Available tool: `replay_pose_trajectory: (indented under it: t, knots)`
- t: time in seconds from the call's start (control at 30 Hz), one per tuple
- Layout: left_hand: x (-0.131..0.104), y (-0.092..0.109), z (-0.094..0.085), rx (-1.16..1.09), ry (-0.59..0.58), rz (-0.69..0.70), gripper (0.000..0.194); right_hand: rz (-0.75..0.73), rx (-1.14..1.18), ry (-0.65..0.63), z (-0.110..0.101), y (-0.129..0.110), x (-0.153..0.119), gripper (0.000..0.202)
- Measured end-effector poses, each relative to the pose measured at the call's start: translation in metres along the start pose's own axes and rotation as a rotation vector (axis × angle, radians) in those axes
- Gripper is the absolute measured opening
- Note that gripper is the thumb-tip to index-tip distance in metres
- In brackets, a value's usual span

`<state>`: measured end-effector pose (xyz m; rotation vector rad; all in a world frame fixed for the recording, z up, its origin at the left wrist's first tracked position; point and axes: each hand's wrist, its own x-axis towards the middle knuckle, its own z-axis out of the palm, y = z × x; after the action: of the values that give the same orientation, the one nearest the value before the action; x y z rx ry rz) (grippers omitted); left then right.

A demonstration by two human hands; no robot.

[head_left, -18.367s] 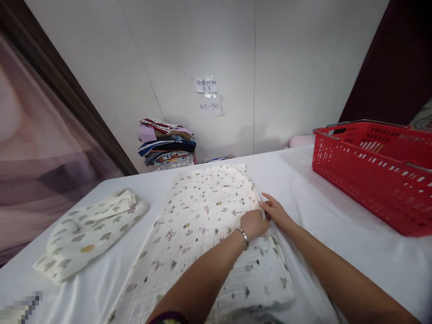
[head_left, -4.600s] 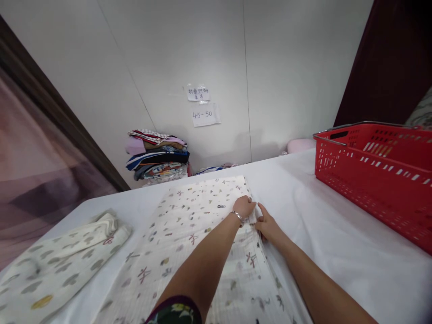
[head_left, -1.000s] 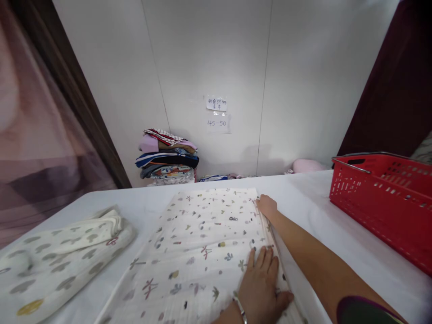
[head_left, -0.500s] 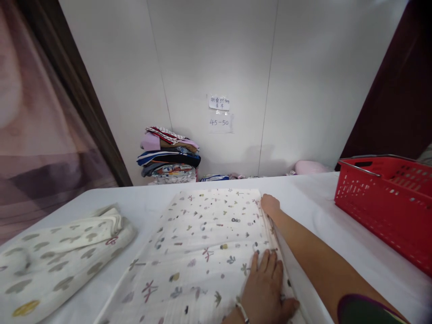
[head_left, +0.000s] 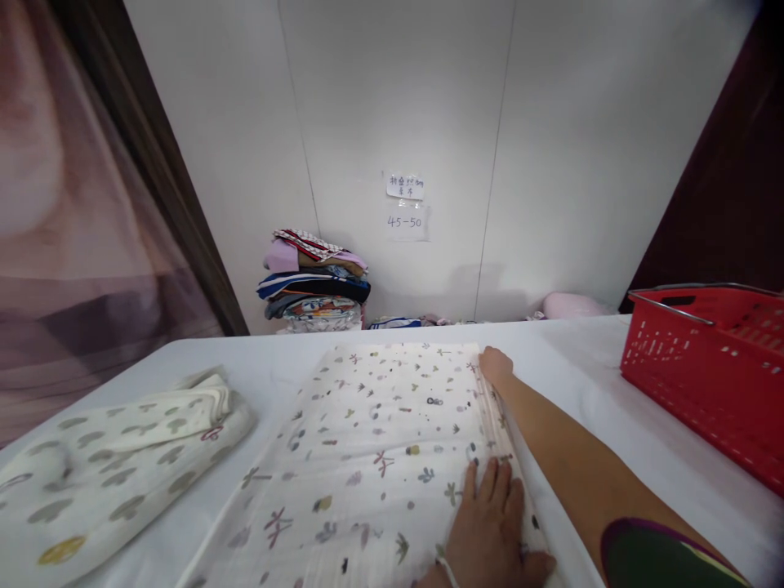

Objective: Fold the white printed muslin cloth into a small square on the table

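Note:
A white muslin cloth (head_left: pixel 367 457) printed with small palm trees and leaves lies folded in a rectangle in front of me. Near its right edge, my left hand (head_left: pixel 490 523), with a thin band at the wrist, rests palm down, fingers spread on the fabric. Farther off, at the cloth's back right corner, my right hand (head_left: pixel 495 366) has its fingers curled in on the layered edge. Those fingertips are mostly hidden. To the left sits another cloth (head_left: pixel 140 457), cream with grey hearts, loosely folded.
A red perforated basket (head_left: pixel 704 384) with a metal handle stands on the right of the white-covered table (head_left: pixel 576 367). Behind the table rises a stack of folded clothes (head_left: pixel 315 286). Paper notes (head_left: pixel 405 222) are taped to the wall. A curtain (head_left: pixel 91 245) hangs at left.
The whole view has shifted slightly, so everything appears a little farther right. Both hands keep nearly the same places on the muslin cloth.

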<state>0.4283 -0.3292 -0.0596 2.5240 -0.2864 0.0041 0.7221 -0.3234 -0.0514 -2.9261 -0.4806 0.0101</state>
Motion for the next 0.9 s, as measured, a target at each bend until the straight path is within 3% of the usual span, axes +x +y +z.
replay_pose_trajectory:
  t: [0.13,0.27,0.43,0.67,0.9]
  knots:
    - [0.0,0.004,-0.006,-0.016,-0.038,-0.008,0.081,-0.121,-0.016,0.048,0.002,-0.005,-0.004,0.046]
    - [-0.001,0.005,-0.007,-0.004,-0.032,0.004,0.078,-0.227,-0.033,-0.081,0.009,-0.011,0.001,0.054]
    - [-0.002,0.0,0.0,0.043,0.008,0.027,0.072,-0.202,-0.041,-0.176,0.011,-0.02,0.0,0.071]
    - [-0.005,0.001,0.004,0.114,0.07,0.024,0.066,-0.303,-0.037,-0.186,0.015,-0.008,-0.055,0.075]
    - [-0.005,0.005,-0.002,0.136,0.041,0.009,0.077,-0.335,0.037,-0.198,0.004,-0.005,-0.102,0.067]
